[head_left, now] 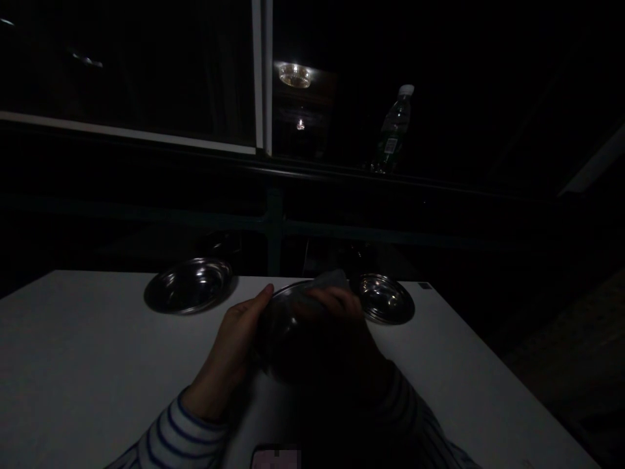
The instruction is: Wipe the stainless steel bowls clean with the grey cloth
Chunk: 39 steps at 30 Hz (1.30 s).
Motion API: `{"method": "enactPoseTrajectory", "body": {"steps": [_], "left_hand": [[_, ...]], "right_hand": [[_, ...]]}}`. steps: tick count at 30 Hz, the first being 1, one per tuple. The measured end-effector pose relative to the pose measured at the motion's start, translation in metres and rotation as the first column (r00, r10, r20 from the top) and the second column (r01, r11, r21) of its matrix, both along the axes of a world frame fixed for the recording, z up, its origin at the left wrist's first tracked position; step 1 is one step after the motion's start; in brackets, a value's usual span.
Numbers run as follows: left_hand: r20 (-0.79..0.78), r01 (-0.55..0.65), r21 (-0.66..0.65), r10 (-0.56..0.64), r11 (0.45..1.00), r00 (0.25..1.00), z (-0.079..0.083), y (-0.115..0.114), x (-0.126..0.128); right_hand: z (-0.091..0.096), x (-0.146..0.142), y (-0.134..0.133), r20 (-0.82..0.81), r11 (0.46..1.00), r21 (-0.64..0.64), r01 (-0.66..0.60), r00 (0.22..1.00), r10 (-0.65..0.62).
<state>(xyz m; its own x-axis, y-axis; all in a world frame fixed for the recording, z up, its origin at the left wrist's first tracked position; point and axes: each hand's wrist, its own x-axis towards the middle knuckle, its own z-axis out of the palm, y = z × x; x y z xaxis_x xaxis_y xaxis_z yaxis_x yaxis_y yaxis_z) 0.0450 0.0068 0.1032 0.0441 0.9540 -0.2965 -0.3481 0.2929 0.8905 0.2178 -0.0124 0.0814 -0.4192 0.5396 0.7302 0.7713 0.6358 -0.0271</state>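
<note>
In dim light, my left hand [233, 339] grips the left rim of a shiny metal plate [279, 329], its thumb along the upper edge. The plate is tilted up above the white table [112, 365]. My right hand [344, 319] is closed on a greyish cloth [333, 280] and presses it against the plate's upper right side. Deep shadow hides much of the plate and the lower right hand. One more metal plate [189, 286] lies to the left, and another metal plate [385, 299] to the right beyond my right hand.
A phone [276, 458] lies at the near edge of view. Behind the table run a dark railing [276, 228] and a window frame [263, 78]. A clear bottle with a white cap [394, 130] stands on the ledge at the back right.
</note>
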Motion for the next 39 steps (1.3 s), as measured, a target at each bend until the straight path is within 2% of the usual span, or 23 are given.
{"method": "enactPoseTrajectory", "body": {"steps": [3, 5, 10, 12, 14, 17, 19, 22, 24, 28, 30, 32, 35, 37, 39], "left_hand": [[0.033, -0.080, 0.002, 0.080, 0.997, 0.996, -0.001, 0.005, -0.005], [0.031, -0.071, 0.011, 0.071, 0.997, 0.997, -0.001, 0.004, -0.005], [-0.057, 0.044, 0.048, -0.041, 0.998, 0.998, 0.002, -0.002, 0.000], [-0.062, 0.023, 0.055, -0.019, 0.998, 0.998, 0.002, 0.000, -0.004], [-0.021, -0.023, 0.059, 0.024, 0.998, 0.999, 0.001, 0.005, -0.009], [0.058, -0.065, 0.042, 0.063, 0.997, 0.996, 0.001, 0.008, -0.012], [0.045, -0.014, 0.033, 0.013, 0.999, 0.999, 0.000, 0.006, -0.009], [-0.025, 0.075, 0.035, -0.074, 0.997, 0.997, 0.000, 0.002, -0.006], [-0.026, 0.044, 0.044, -0.043, 0.998, 0.999, 0.001, 0.003, -0.008], [0.048, -0.086, 0.056, 0.083, 0.995, 0.995, 0.002, 0.008, -0.015], [0.046, -0.052, 0.048, 0.049, 0.998, 0.998, 0.003, 0.007, -0.012], [0.007, 0.051, 0.038, -0.052, 0.998, 0.999, 0.002, 0.002, -0.007], [-0.025, 0.120, 0.065, -0.118, 0.991, 0.993, 0.002, -0.004, -0.005], [-0.006, 0.106, 0.066, -0.105, 0.992, 0.994, 0.003, -0.004, -0.011], [0.075, 0.043, 0.046, -0.046, 0.998, 0.996, 0.004, -0.004, -0.020]], "right_hand": [[0.002, 0.012, 0.006, -0.128, 0.994, -0.112, -0.015, 0.992, 0.001], [0.003, 0.011, 0.005, -0.152, 0.995, -0.100, 0.006, 0.988, -0.021], [0.000, -0.009, -0.006, 0.046, 0.998, 0.052, 0.039, 0.998, -0.042], [-0.001, -0.005, -0.002, 0.049, 1.000, 0.021, 0.003, 0.999, -0.004], [-0.002, 0.006, 0.005, -0.016, 0.999, -0.035, -0.025, 1.000, 0.025], [-0.002, 0.015, 0.010, -0.105, 0.999, -0.042, -0.003, 0.994, -0.002], [-0.002, 0.010, 0.008, -0.068, 0.999, -0.012, 0.036, 0.997, -0.037], [-0.001, 0.002, 0.001, 0.080, 0.999, 0.020, 0.032, 0.996, -0.033], [0.000, 0.005, 0.001, 0.078, 1.000, -0.010, -0.014, 0.997, 0.015], [0.002, 0.018, 0.006, -0.092, 0.994, -0.096, -0.060, 0.994, 0.052], [0.003, 0.013, 0.005, -0.074, 0.998, -0.064, -0.020, 0.997, 0.015], [0.004, 0.002, 0.001, 0.015, 1.000, 0.007, 0.026, 1.000, -0.026], [0.005, -0.008, -0.006, 0.103, 0.999, 0.032, 0.011, 0.995, -0.015], [0.002, -0.002, -0.007, 0.062, 0.999, -0.022, -0.032, 0.998, 0.034], [0.000, 0.009, -0.006, -0.001, 0.996, -0.061, -0.060, 0.998, 0.060]]}}
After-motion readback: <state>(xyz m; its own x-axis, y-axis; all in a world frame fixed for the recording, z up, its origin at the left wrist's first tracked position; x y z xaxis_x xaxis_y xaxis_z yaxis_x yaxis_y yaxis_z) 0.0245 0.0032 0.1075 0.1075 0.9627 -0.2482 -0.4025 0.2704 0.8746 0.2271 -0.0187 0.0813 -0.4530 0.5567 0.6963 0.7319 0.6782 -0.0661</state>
